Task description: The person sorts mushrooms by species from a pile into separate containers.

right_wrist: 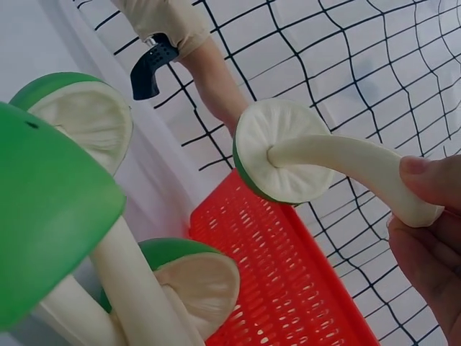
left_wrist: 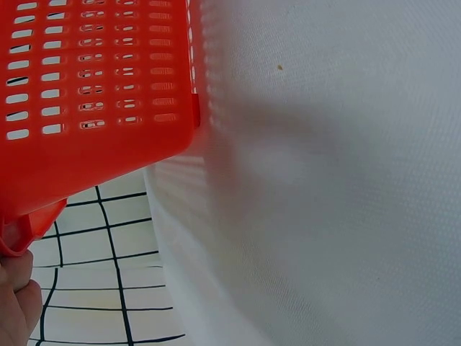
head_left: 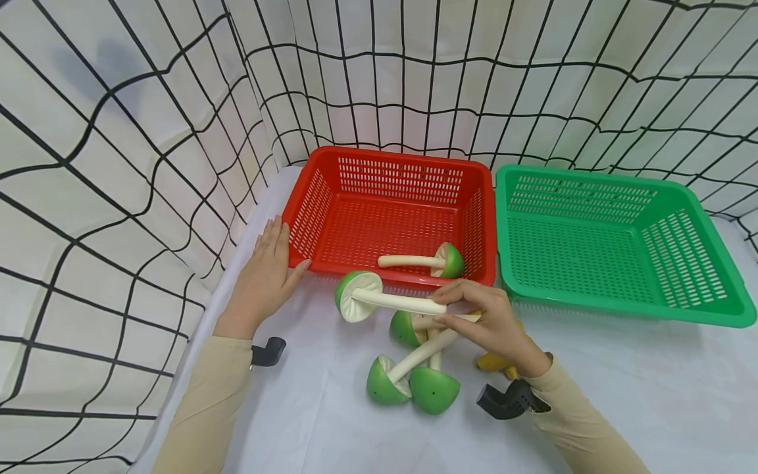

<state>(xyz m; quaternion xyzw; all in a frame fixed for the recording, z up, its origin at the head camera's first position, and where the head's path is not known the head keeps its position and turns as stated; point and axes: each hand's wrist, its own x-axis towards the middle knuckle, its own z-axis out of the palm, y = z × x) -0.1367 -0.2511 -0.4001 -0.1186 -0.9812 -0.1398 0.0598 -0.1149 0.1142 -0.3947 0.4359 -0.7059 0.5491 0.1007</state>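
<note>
In the head view my right hand (head_left: 488,322) pinches the stem end of a toy mushroom (head_left: 403,302) with a green cap and pale stem. That mushroom is held level in front of the red basket (head_left: 324,268), its cap pointing left. My left hand (head_left: 263,273) rests on the basket's left front corner, fingers straight along the rim. Inside the basket, near the front wall, lies another mushroom (head_left: 453,261). Below the held one, several green-capped mushrooms (head_left: 435,390) lie in a pile on the white table. The right wrist view shows thumb and fingers (right_wrist: 425,176) gripping the stem's end.
A green basket (head_left: 598,306) stands right of the red one, close beside it. Something yellow (head_left: 494,362) lies partly hidden under my right hand and wrist. Black netting (head_left: 403,59) over white cloth rises behind the baskets and along the left side.
</note>
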